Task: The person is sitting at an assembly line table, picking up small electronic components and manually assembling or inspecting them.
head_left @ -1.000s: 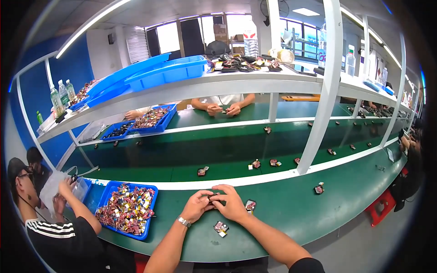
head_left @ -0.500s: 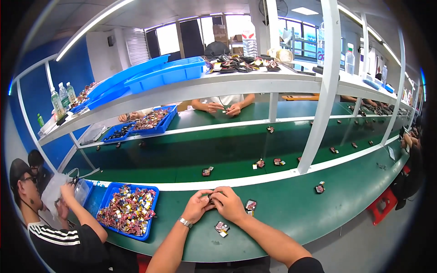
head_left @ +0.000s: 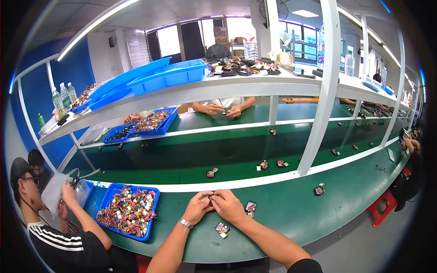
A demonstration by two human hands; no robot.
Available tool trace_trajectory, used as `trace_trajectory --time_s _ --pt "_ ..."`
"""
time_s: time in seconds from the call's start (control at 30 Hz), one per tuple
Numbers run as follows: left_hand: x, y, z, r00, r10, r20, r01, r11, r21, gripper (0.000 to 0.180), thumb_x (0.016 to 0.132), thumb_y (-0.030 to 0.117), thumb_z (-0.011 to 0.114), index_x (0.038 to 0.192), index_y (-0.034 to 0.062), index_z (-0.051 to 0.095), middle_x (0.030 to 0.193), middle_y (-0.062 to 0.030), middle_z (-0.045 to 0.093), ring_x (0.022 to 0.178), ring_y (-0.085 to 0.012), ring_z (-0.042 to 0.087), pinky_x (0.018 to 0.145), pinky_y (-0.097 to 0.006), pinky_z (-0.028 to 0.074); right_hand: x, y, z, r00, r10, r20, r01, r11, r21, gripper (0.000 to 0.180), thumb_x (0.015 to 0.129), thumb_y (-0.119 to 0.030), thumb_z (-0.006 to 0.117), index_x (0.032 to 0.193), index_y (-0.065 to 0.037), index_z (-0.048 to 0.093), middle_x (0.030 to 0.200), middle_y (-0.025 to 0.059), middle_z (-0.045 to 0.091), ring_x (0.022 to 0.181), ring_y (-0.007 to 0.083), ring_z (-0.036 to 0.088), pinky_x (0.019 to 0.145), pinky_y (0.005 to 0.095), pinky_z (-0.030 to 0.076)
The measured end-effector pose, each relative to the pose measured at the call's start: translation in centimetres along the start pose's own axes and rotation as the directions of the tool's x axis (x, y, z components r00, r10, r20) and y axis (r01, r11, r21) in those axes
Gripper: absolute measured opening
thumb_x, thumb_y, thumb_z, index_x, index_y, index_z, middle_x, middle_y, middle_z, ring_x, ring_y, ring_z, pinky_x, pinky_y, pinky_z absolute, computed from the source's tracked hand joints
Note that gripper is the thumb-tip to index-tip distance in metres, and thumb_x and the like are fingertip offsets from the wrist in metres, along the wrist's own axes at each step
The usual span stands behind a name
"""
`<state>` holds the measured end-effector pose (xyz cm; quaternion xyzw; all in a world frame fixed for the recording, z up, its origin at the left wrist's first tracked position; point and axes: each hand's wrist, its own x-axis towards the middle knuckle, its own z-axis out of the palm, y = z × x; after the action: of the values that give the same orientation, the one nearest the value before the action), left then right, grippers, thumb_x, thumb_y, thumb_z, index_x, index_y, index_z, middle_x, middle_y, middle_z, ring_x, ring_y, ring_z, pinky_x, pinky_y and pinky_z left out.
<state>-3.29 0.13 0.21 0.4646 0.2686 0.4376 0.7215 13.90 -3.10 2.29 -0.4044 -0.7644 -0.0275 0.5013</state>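
Note:
My left hand (head_left: 198,208), with a metal-band watch on its wrist, and my right hand (head_left: 228,206) meet above the green worktop. Their fingertips are closed together on a small dark electronic part (head_left: 210,199), mostly hidden by the fingers. Two small circuit-board assemblies lie close by: one assembly (head_left: 251,207) just right of my right hand, another assembly (head_left: 222,228) nearer me, below the hands. Each has a reddish board, black parts and a white-and-yellow piece. To the left stands a blue tray (head_left: 155,200) heaped with similar assemblies.
Beyond a white rail runs a green conveyor belt (head_left: 227,152) with scattered assemblies. A white post (head_left: 321,91) and an overhead shelf (head_left: 218,88) stand ahead. Another assembly (head_left: 319,189) lies to the right. At left a co-worker (head_left: 59,232) handles a plastic bag.
The assemblies on the belt have shifted slightly to the right. My hands stay together in nearly the same place, with the right fingers slightly moved on the part.

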Motion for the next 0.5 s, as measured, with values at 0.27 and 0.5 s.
trace_trajectory --time_s 0.27,0.5 --pt "0.0 0.2 1.3 0.998 0.001 -0.065 0.003 0.998 0.056 0.026 0.096 0.006 0.053 0.121 0.0008 0.050 0.112 -0.0131 0.064 0.100 -0.0203 0.064 0.087 -0.037 0.055 -0.2 0.3 0.5 0.999 0.044 -0.011 -0.044 0.999 -0.006 0.011 0.080 -0.008 0.066 0.090 -0.004 0.064 0.100 0.0049 0.060 0.091 0.0240 0.060 0.071 0.0356 0.055" --pt "2.0 0.9 0.7 0.921 0.087 -0.379 -0.023 0.985 0.171 0.023 0.090 0.003 0.058 0.112 0.0006 0.054 0.102 -0.0133 0.068 0.089 -0.0184 0.068 0.072 -0.030 0.058 1.2 2.8 -2.1 0.985 0.154 0.076 -0.160 0.984 0.079 0.032 0.076 -0.007 0.070 0.108 -0.007 0.063 0.108 0.0121 0.061 0.106 0.0302 0.058 0.088 0.0407 0.050"
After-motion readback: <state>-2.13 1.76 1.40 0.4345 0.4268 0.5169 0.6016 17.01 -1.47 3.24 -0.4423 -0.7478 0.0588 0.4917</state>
